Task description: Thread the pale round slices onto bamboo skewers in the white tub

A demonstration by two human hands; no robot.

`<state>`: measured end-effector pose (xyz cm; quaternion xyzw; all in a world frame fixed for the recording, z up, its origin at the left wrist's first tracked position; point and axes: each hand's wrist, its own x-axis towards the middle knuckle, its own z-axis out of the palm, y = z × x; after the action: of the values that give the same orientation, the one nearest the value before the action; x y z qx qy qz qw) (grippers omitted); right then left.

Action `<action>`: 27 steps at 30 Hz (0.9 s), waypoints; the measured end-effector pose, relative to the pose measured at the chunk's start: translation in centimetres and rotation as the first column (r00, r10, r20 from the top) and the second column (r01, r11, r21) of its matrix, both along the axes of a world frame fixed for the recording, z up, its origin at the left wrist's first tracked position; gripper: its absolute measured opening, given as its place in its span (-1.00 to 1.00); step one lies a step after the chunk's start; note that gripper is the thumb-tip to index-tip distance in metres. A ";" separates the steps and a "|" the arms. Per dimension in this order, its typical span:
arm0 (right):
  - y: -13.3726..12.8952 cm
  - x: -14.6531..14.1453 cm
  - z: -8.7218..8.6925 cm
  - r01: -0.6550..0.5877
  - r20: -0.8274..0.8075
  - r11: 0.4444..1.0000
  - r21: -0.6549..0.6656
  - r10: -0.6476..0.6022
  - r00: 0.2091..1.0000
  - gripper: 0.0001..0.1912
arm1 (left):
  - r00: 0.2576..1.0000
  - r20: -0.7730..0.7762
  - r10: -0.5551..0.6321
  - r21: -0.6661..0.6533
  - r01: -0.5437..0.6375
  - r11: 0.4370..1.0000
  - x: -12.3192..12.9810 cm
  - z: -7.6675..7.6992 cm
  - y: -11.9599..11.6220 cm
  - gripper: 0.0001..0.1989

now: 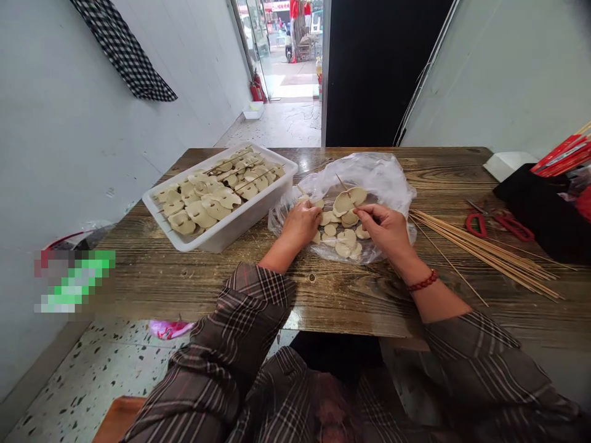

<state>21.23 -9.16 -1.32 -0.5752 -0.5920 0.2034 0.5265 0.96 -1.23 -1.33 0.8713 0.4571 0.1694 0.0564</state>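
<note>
Pale round slices (330, 229) lie in and on a clear plastic bag (378, 169) spread on the table. My left hand (302, 223) is closed at the bag's left side; a thin bamboo skewer end (300, 190) and a slice edge show just beyond its fingers, which hide the rest. My right hand (382, 226) pinches with thumb and forefinger at the edge of a pale slice (349, 218). Just beyond that pinch, another skewer (341, 183) runs through larger slices (343, 203). Whether the right fingertips also touch this skewer, I cannot tell.
A white plastic tub (221, 234) of skewered slices stands left of the bag. Loose bamboo skewers (484, 252) fan out at the right, near red-handled scissors (475, 225). A black bag (542, 215) and a white container (510, 165) stand beyond on the wooden table (351, 301).
</note>
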 end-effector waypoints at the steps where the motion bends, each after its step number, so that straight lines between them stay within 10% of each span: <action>1: 0.0 0.0 0.0 -0.001 0.005 1.000 -0.004 0.001 1.000 -0.68 | 1.000 -0.007 0.013 -0.009 -0.014 1.000 0.1 0.0 -0.1 -0.75; 13: 0.6 0.8 -0.1 0.029 -0.080 0.999 0.020 -0.028 0.996 -0.69 | 0.975 0.218 -0.037 -0.019 0.042 0.999 0.8 -0.2 0.2 -0.84; 27: 0.4 0.3 1.2 0.021 -0.057 0.999 0.037 -0.019 0.998 -0.68 | 0.997 -0.001 -0.073 0.002 0.073 0.997 2.9 0.9 0.3 -0.81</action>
<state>21.53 -8.72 -0.17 -0.5654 -0.5748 0.2030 0.5557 3.84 -0.94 -0.38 0.8876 0.4247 0.1675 0.0615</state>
